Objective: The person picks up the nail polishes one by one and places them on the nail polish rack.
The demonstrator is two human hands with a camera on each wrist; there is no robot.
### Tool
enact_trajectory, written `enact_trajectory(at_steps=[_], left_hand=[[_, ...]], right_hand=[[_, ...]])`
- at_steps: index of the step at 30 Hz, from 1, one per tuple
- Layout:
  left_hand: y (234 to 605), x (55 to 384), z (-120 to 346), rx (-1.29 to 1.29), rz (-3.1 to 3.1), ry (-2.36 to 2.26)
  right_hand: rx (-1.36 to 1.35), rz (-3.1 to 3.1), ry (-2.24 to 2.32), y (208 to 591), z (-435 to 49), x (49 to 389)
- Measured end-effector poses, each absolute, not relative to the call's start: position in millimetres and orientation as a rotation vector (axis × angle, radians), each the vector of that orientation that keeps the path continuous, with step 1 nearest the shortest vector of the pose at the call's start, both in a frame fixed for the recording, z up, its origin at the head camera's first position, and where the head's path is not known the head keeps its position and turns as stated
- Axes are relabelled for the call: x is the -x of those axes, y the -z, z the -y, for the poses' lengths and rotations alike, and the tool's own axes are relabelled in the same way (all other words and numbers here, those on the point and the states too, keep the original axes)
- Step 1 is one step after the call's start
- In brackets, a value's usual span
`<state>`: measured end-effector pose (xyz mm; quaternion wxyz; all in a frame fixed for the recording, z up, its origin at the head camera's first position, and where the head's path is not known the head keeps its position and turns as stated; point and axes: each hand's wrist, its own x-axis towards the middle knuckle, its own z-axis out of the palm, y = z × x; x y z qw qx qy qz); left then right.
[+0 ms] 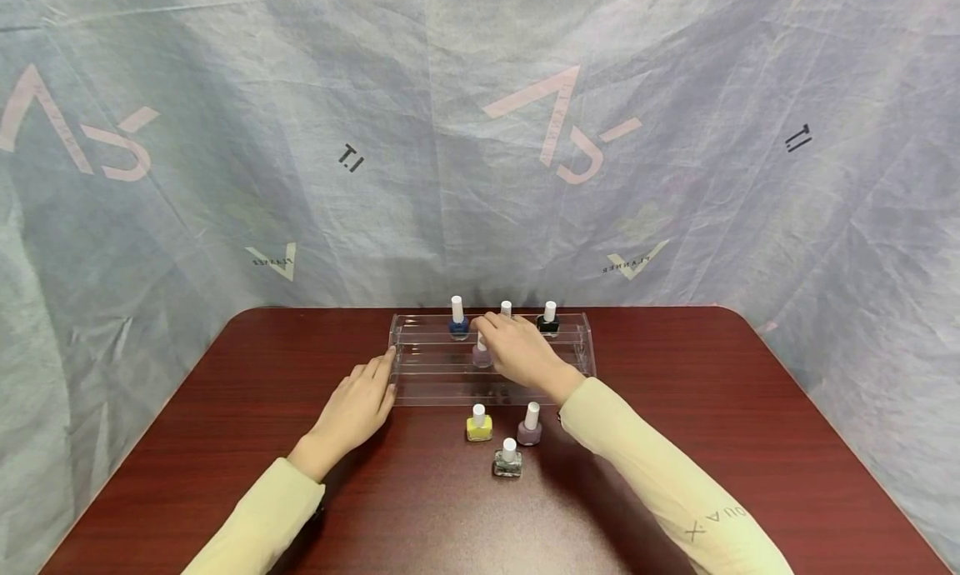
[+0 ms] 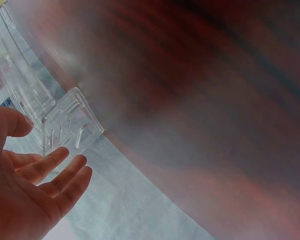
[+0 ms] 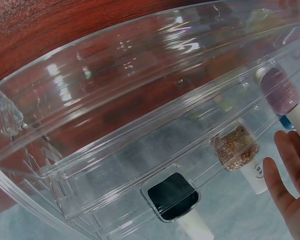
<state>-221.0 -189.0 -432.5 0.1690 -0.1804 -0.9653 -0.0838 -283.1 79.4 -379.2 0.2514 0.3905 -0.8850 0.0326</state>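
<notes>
A clear acrylic tiered rack [image 1: 431,390] stands near the back of the table. My right hand [image 1: 521,352] reaches over it, fingers pinching the white cap of a mauve nail polish bottle [image 1: 482,357] on the middle tier; thumb and index finger lie outside the right wrist view. Fingers extended, my left hand [image 1: 358,398] rests at the rack's left end panel [image 2: 72,127]. Along the top tier stand a blue bottle [image 1: 459,325], a copper-glitter bottle [image 3: 236,147] mostly hidden by my right hand in the head view, and a dark bottle [image 3: 172,196].
In front of the rack, a yellow polish bottle [image 1: 479,428], a second mauve bottle [image 1: 529,432] and a grey-green bottle [image 1: 507,462] stand on the reddish-brown table [image 1: 405,508]. A printed grey cloth [image 1: 450,183] hangs behind the table's back edge.
</notes>
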Motion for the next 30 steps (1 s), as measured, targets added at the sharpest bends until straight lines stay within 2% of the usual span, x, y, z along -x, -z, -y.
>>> enact_trajectory(at_steps=[30], left_hand=[[433.7, 221.7, 189.5, 0.525, 2.724, 0.227]], right_hand=[[-1.028, 2.350, -0.115, 371.1, -83.6, 279.1]])
